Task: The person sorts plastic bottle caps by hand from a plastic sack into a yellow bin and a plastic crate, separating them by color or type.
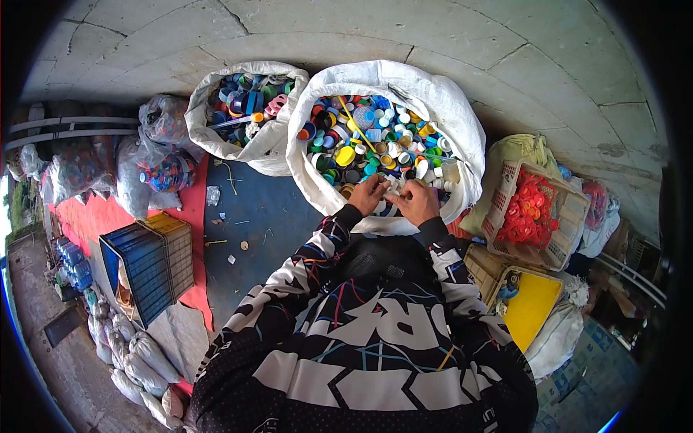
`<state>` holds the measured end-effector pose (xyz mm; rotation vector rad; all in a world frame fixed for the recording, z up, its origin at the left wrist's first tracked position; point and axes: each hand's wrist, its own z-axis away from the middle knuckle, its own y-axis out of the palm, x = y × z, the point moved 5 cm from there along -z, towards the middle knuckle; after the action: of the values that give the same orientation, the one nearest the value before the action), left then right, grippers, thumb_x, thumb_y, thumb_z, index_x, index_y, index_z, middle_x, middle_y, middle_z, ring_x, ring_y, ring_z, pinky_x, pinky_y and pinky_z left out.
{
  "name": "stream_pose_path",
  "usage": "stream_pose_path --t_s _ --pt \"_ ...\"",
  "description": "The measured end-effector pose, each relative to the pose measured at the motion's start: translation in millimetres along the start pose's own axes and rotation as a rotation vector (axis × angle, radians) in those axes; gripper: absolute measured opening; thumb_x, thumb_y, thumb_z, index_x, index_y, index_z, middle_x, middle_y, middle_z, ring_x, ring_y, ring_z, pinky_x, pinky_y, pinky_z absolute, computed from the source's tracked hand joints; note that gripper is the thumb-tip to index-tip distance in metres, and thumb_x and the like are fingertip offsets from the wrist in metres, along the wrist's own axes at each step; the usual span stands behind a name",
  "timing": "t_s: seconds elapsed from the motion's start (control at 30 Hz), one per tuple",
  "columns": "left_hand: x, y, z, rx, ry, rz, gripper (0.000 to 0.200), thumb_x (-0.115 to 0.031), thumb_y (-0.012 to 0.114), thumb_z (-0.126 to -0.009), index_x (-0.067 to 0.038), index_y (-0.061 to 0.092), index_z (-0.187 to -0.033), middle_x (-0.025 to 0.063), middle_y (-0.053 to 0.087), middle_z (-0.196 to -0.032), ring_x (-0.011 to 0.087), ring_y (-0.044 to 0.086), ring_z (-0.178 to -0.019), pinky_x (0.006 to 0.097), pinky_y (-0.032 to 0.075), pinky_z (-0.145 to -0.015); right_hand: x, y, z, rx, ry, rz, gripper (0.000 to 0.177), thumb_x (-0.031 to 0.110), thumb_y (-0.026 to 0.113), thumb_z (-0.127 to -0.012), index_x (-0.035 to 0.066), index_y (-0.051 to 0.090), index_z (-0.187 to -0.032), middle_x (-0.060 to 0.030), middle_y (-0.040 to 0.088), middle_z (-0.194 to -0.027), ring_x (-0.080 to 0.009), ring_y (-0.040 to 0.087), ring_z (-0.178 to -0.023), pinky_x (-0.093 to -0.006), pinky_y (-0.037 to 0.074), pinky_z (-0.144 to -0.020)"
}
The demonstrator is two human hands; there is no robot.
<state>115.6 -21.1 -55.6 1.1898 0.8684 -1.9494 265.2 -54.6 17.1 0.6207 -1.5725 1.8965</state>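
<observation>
Concrete paving (433, 36) runs round a blue mat (253, 202). At twelve o'clock from the person stands the large white sack (447, 108), brimful of mixed bottle caps (361, 137); a second sack (271, 148) sits at eleven, a blue crate (148, 270) at nine, a basket of red caps (570, 216) at three. Left hand (369, 195) and right hand (416, 202) meet at the sack's near rim, fingers curled into the caps; whether either grips one I cannot tell. Picking through seems the step; the next move calls for a clean pinch on one cap.
</observation>
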Motion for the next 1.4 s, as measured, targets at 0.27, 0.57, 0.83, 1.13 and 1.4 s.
stream_pose_path --t_s 0.27,0.57,0.83,1.13,1.4 --pt "16 -23 -2 -0.039 -0.036 0.043 0.026 -0.025 0.055 -0.089 -0.003 0.056 -0.103 0.0132 0.060 -0.077 0.0214 0.059 -0.067 0.0336 0.045 -0.060 -83 23 5 -0.131 0.093 -0.020 0.020 0.010 0.070 -0.072 0.004 0.061 -0.089 -0.0123 0.064 -0.077 -0.0275 0.064 -0.070 -0.0374 0.050 -0.063" --pt "16 -26 0 0.059 -0.146 0.299 0.029 -0.016 0.061 -0.087 0.000 0.054 -0.111 -0.0005 0.050 -0.063 0.0052 0.043 -0.046 0.0222 0.033 -0.043 -33 36 14 0.289 0.153 0.464 0.027 0.013 0.067 -0.072 0.012 0.061 -0.098 -0.0149 0.066 -0.080 -0.0351 0.065 -0.079 -0.0461 0.052 -0.066" --pt "19 -29 0 0.043 -0.186 0.209 0.035 -0.027 0.063 -0.084 0.002 0.060 -0.104 0.0075 0.062 -0.081 0.0118 0.055 -0.069 0.0277 0.045 -0.064 -36 37 10 0.144 0.135 0.251 0.026 0.006 0.064 -0.070 0.005 0.059 -0.096 -0.0173 0.062 -0.087 -0.0352 0.063 -0.078 -0.0427 0.053 -0.066" --pt "7 -15 4 0.169 -0.269 0.278 0.029 -0.027 0.054 -0.091 -0.003 0.060 -0.106 -0.0017 0.049 -0.060 0.0060 0.044 -0.047 0.0226 0.035 -0.044 7 6 -6 -0.278 -0.227 -0.219 0.020 0.007 0.071 -0.071 0.003 0.064 -0.089 -0.0098 0.056 -0.098 -0.0217 0.063 -0.081 -0.0297 0.052 -0.067" --pt "12 -14 2 0.158 -0.236 0.199 0.029 -0.027 0.053 -0.092 -0.002 0.061 -0.106 -0.0012 0.049 -0.058 0.0059 0.044 -0.047 0.0225 0.034 -0.043 10 14 -6 -0.033 -0.137 -0.260 0.041 0.003 0.073 -0.066 0.003 0.060 -0.105 -0.0112 0.061 -0.097 -0.0281 0.062 -0.087 -0.0361 0.050 -0.074"
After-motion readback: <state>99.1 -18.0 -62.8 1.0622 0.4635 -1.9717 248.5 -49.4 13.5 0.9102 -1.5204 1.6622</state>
